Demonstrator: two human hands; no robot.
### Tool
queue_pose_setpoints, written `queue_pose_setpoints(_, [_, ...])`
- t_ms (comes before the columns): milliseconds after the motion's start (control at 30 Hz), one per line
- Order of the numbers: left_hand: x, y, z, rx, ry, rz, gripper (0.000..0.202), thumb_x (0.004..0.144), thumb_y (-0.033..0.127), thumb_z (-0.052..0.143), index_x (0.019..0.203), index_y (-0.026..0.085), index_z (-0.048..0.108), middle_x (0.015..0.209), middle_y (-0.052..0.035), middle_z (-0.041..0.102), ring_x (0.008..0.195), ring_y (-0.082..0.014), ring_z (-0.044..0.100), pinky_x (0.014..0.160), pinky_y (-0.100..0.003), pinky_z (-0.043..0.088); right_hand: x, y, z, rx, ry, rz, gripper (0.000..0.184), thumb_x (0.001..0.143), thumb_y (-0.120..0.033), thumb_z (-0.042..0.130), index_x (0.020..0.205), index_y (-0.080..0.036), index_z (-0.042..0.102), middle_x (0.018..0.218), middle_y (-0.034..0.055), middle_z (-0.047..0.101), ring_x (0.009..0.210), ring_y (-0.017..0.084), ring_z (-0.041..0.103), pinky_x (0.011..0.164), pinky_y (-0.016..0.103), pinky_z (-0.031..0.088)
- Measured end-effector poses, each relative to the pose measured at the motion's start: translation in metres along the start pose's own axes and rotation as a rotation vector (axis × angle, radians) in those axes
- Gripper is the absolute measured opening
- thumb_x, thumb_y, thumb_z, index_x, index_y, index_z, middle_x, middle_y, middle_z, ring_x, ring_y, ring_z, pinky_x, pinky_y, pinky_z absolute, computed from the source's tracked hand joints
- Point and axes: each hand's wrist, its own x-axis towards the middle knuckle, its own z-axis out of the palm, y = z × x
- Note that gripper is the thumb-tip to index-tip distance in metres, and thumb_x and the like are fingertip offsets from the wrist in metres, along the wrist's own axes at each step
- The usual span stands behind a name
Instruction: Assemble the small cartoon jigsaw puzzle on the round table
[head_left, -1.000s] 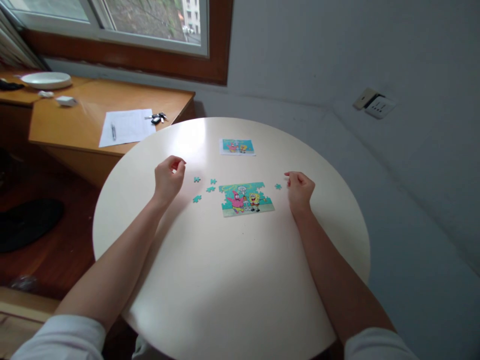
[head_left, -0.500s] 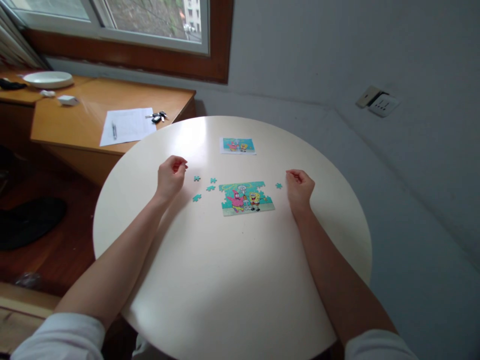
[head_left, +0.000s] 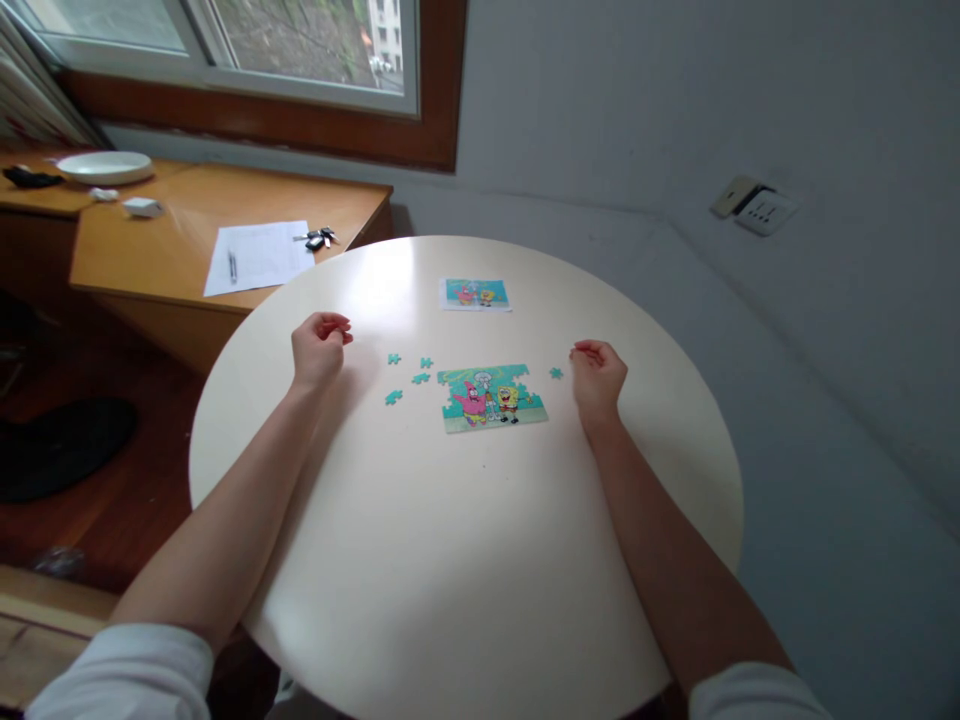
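Note:
A partly assembled cartoon jigsaw (head_left: 491, 397) lies near the middle of a round cream table (head_left: 450, 560). Several loose teal pieces (head_left: 409, 375) are scattered just left of it, and one teal piece (head_left: 556, 373) sits at its upper right. A small reference picture (head_left: 474, 293) lies farther back. My left hand (head_left: 318, 349) rests on the table left of the loose pieces, fingers curled in, nothing visible in them. My right hand (head_left: 597, 377) rests right of the jigsaw beside the single piece, fingers also curled, seemingly empty.
A wooden desk (head_left: 172, 240) stands at the back left with a sheet of paper and pen (head_left: 256, 256), keys (head_left: 319, 238), a white plate (head_left: 105, 167) and small items. A window is above it. A wall socket (head_left: 754, 207) is at the right.
My left hand has drawn back to the left, away from the loose pieces. My right hand has hardly moved.

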Motion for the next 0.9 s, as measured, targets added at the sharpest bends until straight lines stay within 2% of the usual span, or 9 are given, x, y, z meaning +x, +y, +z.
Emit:
queue_pose_setpoints(267, [0.0,-0.001,0.001,0.003,0.005,-0.037,0.016,0.062,0.006,0.047,0.069,0.016,0.057,0.063,0.0008,0.058,0.054,-0.0095,0.055,0.065,-0.027,0.052,-0.003,-0.005,0.0,-0.006,-0.012,0.044,0.017,0.062,-0.019,0.044,0.072,-0.018,0.058,0.063,-0.0021,0.059,0.063,0.013,0.058,0.064,0.028,0.047])
queue_pose_setpoints(533, [-0.006,0.003,0.003,-0.069,-0.014,-0.104,0.018,0.08,0.021,0.043,0.074,0.017,0.059,0.06,-0.0015,0.057,0.056,-0.012,0.055,0.064,-0.029,0.051,-0.003,-0.004,-0.001,-0.02,-0.031,0.074,0.02,0.062,-0.018,0.04,0.071,-0.018,0.058,0.065,-0.0015,0.059,0.062,0.012,0.057,0.063,0.027,0.044])
queue_pose_setpoints(900, [-0.012,0.009,0.005,-0.047,-0.054,-0.092,0.02,0.071,0.02,0.044,0.058,0.018,0.059,0.053,-0.0015,0.053,0.051,-0.0113,0.05,0.053,-0.024,0.045,-0.003,-0.006,0.001,0.011,-0.018,0.066,0.02,0.062,-0.017,0.039,0.068,-0.018,0.058,0.063,-0.0014,0.057,0.059,0.012,0.054,0.063,0.028,0.044])
